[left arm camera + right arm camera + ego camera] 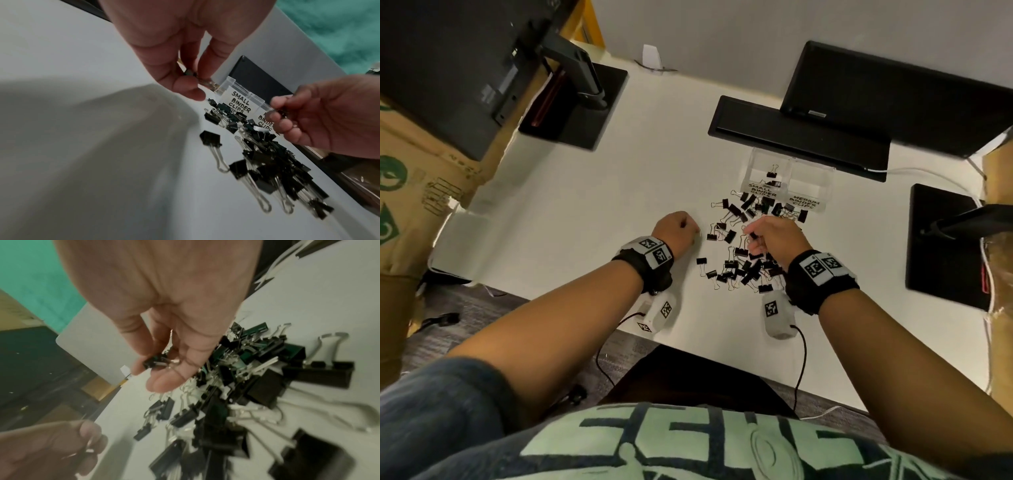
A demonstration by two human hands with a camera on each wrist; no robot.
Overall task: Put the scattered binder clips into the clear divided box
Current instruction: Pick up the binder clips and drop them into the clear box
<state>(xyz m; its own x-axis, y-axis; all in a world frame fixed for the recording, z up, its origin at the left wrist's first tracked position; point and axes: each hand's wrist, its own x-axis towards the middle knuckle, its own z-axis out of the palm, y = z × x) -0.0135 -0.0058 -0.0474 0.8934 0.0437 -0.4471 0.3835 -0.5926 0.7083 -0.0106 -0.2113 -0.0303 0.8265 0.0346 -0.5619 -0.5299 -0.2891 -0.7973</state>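
A: Head view first: white desk, with a loose scatter of black binder clips with silver wire handles strewn from near the front edge up to the clear plastic divided box at the far right, crowding its labelled front. Only a couple of clips inside, in the compartment marked SMALL BINDER CLIPS. Nothing seen in the one marked MEDIUM.

B: And the hands?

A: Left hand curled, just left of the scatter, pinching a small clip between thumb and fingertips. Right hand above the middle of the scatter, fingers curled round another small black clip. Neither over the box yet.

B: Risks from here?

A: Mostly sorting. Two sizes mixed together, so easy to drop a clip into the wrong compartment. Also wire handles seemingly tangled in the heap: lifting one likely to drag a neighbour along and flick it off the near edge.

B: Anything about the box itself?

A: Probably light, so easy to nudge backward with a knuckle, given the clips crowded against its front wall. Better to release from just above the opening, one hand at a time. Worth watching the grip too: a loose pinch on a wire loop could let a clip swing and fall short.
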